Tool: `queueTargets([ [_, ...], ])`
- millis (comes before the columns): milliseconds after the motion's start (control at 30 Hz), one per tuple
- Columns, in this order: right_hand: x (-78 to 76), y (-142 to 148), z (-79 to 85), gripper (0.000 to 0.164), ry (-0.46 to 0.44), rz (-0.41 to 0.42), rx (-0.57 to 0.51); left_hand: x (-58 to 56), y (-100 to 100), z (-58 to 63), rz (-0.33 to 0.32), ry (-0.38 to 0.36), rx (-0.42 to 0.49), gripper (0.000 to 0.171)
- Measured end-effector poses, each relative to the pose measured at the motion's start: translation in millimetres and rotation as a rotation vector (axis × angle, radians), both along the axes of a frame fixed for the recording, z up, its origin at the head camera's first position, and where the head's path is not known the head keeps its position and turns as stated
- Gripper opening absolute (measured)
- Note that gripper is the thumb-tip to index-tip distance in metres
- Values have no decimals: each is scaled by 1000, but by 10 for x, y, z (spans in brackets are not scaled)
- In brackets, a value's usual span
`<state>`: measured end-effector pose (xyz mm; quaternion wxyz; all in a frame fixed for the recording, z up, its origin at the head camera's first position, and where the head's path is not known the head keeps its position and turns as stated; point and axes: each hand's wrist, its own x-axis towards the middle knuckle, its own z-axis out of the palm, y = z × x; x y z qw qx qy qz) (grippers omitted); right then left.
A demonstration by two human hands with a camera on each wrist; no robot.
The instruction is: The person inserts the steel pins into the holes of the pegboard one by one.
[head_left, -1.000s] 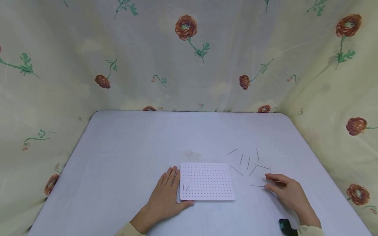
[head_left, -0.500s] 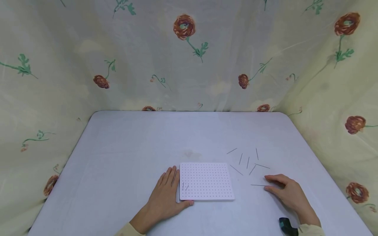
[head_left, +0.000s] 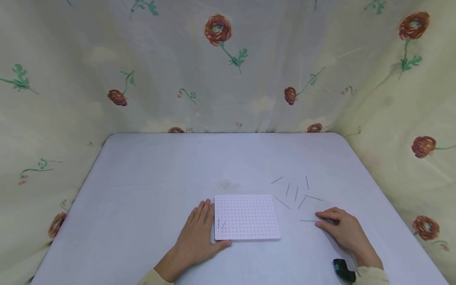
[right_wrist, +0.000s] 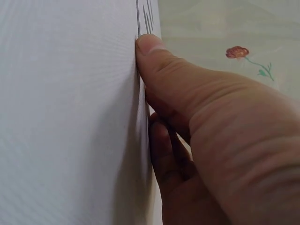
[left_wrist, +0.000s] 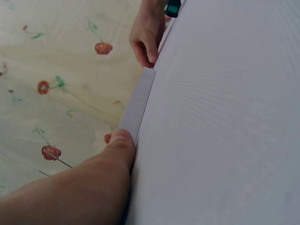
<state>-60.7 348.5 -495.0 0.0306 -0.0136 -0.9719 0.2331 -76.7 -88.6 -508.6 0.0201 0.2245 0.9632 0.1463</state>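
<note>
A white pegboard with a grid of small holes lies on the table. Two thin metal pins stand upright in its lower left part. My left hand lies flat against the board's left side, its thumb along the near edge. Right of the board, my right hand rests low over the table with thumb and index finger at the right end of a lying pin. A narrow gap shows between those fingertips in the head view. The right wrist view has the thumb right at the pin's end.
Several loose pins lie scattered to the right of and beyond the board. A black device sits by the right wrist. Flowered cloth hangs around the back and sides of the white table.
The head view has shifted slightly. My right thumb and index finger have drawn a little closer together around the pin's end. My left hand and the board keep their places.
</note>
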Motion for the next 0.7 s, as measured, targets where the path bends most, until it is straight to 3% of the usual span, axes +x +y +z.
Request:
queueTargets([
  [267, -22, -24, -3, 28, 20, -11, 19, 2, 5, -19, 4, 14, -11, 119],
  [700, -29, -38, 16, 11, -39, -61, -1, 6, 8, -24, 1, 27, 4, 117],
])
